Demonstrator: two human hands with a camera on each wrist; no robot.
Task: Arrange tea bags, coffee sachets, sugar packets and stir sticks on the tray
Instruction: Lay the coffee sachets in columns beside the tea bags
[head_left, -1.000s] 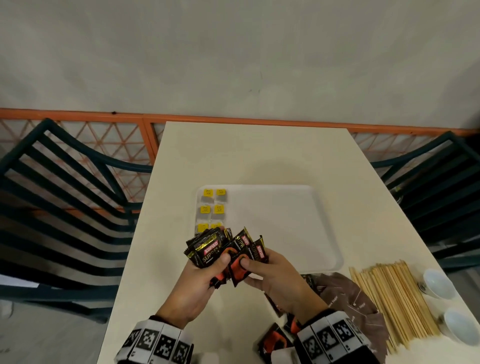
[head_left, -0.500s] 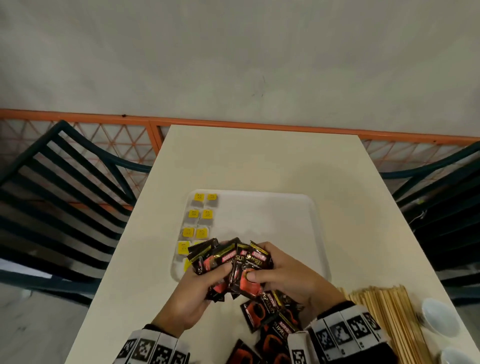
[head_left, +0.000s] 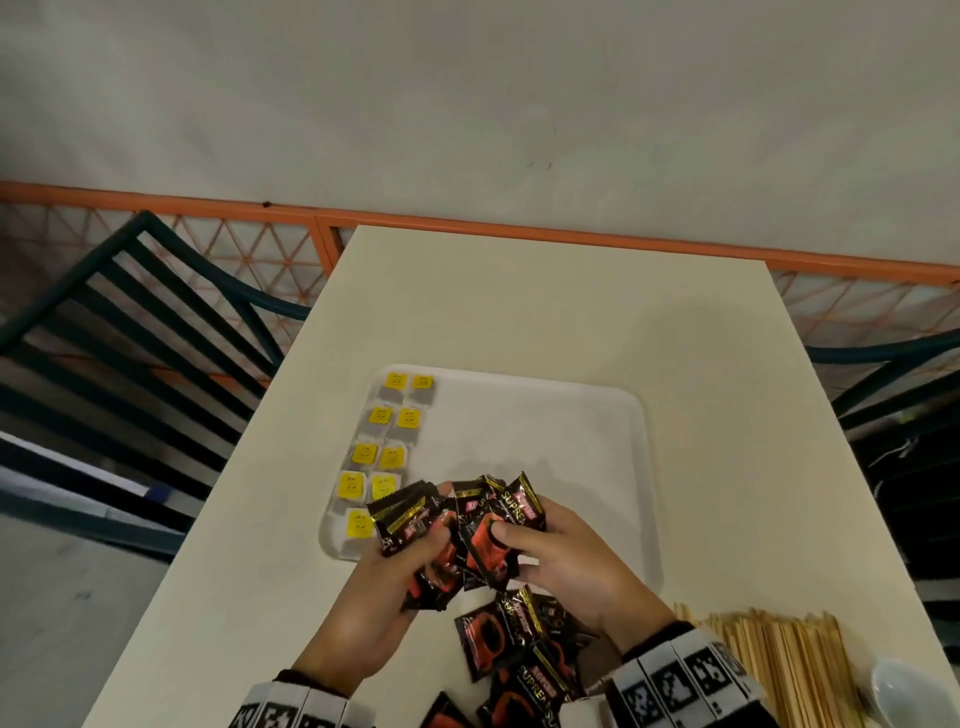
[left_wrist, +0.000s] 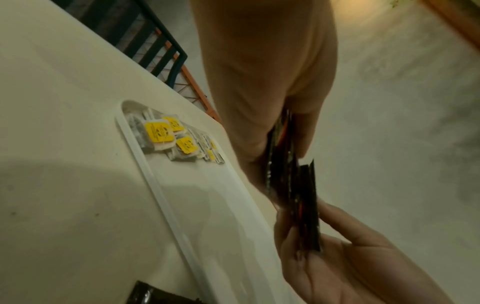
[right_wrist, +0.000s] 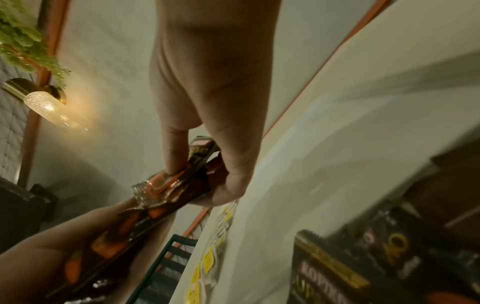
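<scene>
Both hands hold a fanned bunch of black-and-orange coffee sachets (head_left: 457, 525) above the near left edge of the white tray (head_left: 571, 431). My left hand (head_left: 400, 571) grips the bunch's left part, thumb on top. My right hand (head_left: 550, 556) pinches the right sachets, thumb pressed on an orange print. In the left wrist view the sachets (left_wrist: 293, 185) show edge-on between both hands; in the right wrist view the sachets (right_wrist: 179, 185) sit under my thumb. Yellow-tagged tea bags (head_left: 384, 452) lie in two columns down the tray's left side. Stir sticks (head_left: 779, 665) lie bundled at right.
More coffee sachets (head_left: 514, 649) lie loose on the cream table (head_left: 519, 301) near its front edge. A white spoon-like dish (head_left: 909, 691) sits at the far right corner. Dark green chairs (head_left: 130, 322) flank the table; an orange railing runs behind.
Both hands, still holding the sachet bunch, have kept fanning it just above the tray's near edge. The head view has shifted, so the table sits more to the right.
</scene>
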